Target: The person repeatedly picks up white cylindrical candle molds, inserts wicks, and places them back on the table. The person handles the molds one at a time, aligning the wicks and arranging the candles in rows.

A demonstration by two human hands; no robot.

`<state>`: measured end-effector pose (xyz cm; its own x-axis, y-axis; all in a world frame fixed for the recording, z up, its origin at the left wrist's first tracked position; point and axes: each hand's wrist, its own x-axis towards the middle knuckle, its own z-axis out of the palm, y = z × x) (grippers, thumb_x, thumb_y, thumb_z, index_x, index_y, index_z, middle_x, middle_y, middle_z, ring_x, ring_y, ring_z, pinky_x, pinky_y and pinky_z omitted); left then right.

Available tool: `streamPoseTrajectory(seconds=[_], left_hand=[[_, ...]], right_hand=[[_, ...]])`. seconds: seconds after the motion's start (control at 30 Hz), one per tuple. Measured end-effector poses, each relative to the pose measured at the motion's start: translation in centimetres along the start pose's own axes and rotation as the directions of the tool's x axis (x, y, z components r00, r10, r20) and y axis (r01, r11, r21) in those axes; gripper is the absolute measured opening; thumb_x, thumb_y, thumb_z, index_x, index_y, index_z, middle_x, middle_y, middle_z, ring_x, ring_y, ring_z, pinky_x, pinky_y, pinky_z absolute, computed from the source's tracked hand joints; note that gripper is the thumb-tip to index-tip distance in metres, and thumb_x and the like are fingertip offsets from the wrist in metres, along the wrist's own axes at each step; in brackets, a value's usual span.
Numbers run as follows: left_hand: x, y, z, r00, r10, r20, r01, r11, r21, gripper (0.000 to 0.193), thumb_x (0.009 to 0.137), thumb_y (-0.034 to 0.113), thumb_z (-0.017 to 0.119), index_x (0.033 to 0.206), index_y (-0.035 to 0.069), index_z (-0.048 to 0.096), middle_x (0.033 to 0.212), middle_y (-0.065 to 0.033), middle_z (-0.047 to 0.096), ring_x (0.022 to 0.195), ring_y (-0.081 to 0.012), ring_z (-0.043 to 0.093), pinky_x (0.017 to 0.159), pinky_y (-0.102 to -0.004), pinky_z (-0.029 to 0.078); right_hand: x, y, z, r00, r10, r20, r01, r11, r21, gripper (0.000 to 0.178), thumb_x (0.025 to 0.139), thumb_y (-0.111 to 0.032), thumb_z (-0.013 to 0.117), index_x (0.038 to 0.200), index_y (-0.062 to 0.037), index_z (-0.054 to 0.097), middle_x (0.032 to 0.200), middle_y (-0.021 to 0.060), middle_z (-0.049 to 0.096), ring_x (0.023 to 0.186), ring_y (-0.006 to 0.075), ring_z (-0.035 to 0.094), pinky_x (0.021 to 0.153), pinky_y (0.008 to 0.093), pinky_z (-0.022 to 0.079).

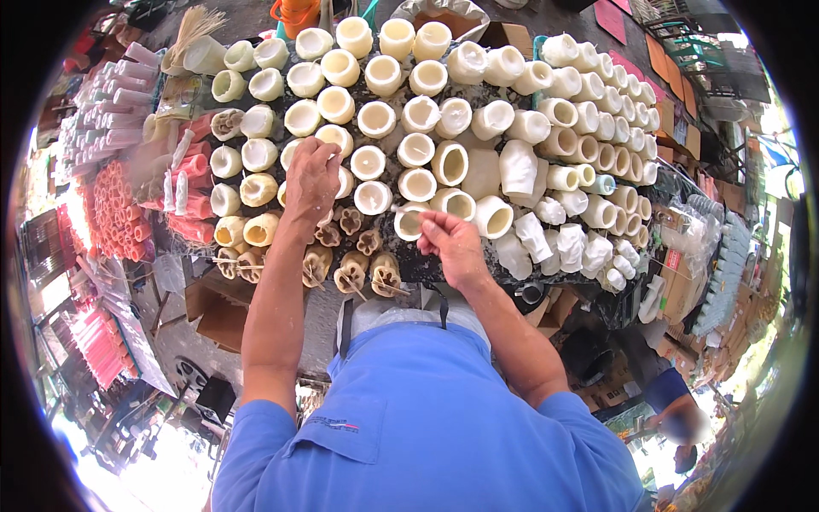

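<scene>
Many cream-coloured hollow wax-like cups (376, 119) stand in rows on a dark table in front of me, mostly open end up. My left hand (312, 177) reaches in among them with its fingers pinched together. It hangs over a cup (334, 139) at the middle left; what it pinches, if anything, is hidden. At the near edge of the rows, my right hand (452, 246) is closed in a pinch beside the rim of another cup (409, 223). Something small and pale seems to be at its fingertips, too small to name. Both cups stand upright.
Flower-shaped brown hollow pieces (351, 275) with thin sticks line the near edge. Crumpled white pieces (533, 236) lie at the right. Pink tubes (119, 209) are stacked at the left. A cardboard box (223, 309) sits below the table. Another person (670, 392) is at the lower right.
</scene>
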<state>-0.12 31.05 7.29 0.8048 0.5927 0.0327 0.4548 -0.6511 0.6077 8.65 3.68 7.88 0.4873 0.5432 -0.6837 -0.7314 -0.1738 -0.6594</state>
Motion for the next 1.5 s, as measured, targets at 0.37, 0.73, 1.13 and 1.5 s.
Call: streamPoseTrajectory(seconds=[0.37,0.73,1.13,1.5], left_hand=[[4.2,0.8,2.2,0.982,0.186,-0.011,-0.183,0.974,0.129,0.020,0.085,0.008,0.080,0.105,0.005,0.078,0.102,-0.0104,0.069,0.103,-0.0321,0.065,0.093,-0.0453,0.053],[5.1,-0.7,3.4,0.969,0.248,0.018,-0.246,0.950,0.190,0.019,0.085,0.012,0.080,0.103,0.007,0.080,0.105,-0.0062,0.074,0.107,-0.0288,0.064,0.097,-0.0440,0.051],[5.7,-0.1,3.6,0.958,0.284,0.043,-0.287,0.951,0.111,0.015,0.083,0.014,0.081,0.095,0.006,0.078,0.098,-0.0080,0.070,0.104,-0.0299,0.063,0.095,-0.0445,0.050],[6.0,-0.1,4.2,0.962,0.271,0.039,-0.274,0.958,0.088,0.018,0.082,0.012,0.084,0.099,0.005,0.081,0.099,-0.0075,0.071,0.101,-0.0289,0.062,0.093,-0.0436,0.051]], right_hand=[[10.7,-9.5,5.5,0.611,-0.735,0.293,0.607,0.197,-0.770,0.011,0.093,-0.008,0.071,0.097,0.0001,0.077,0.091,0.0185,0.076,0.086,0.0363,0.074,0.079,0.0439,0.058],[14.3,-10.4,6.6,0.798,-0.547,0.254,0.426,0.213,-0.879,0.020,0.091,-0.017,0.072,0.099,-0.0008,0.080,0.085,0.0180,0.078,0.079,0.0289,0.075,0.081,0.0394,0.058],[16.1,-8.6,5.0,0.990,-0.126,-0.070,0.095,0.932,-0.349,0.012,0.095,-0.010,0.073,0.095,0.0016,0.076,0.078,0.0025,0.069,0.060,0.0077,0.055,0.053,0.0253,0.043],[15.3,-9.5,4.7,0.997,0.040,-0.068,-0.047,0.993,-0.109,0.007,0.100,-0.004,0.068,0.104,0.0006,0.070,0.080,0.0006,0.065,0.061,0.0065,0.054,0.051,0.0237,0.042]])
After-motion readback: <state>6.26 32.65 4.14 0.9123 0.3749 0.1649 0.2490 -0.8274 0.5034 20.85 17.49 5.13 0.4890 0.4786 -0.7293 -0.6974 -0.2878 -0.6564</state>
